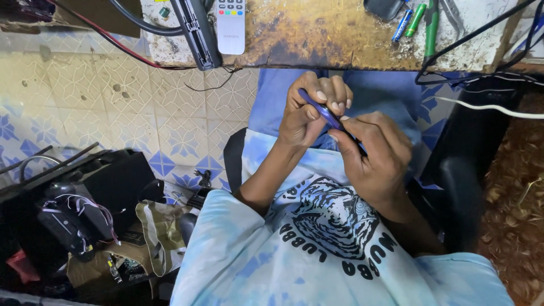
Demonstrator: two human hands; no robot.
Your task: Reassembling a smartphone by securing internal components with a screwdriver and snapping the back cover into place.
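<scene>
A thin blue tool is gripped over the lap, below the bench, by the closed fingers of the left hand and right hand, and is best kept pinched close and steady.

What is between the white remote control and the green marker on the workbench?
In the head view, only bare, rust-stained bench top lies between the white remote control and the green marker, apart from a dark object and a blue pen beside the marker.

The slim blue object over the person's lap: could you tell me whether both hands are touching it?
Touching. The head view shows the left hand wrapped around the blue object, and the right hand pinching its lower end with its fingertips.
</scene>
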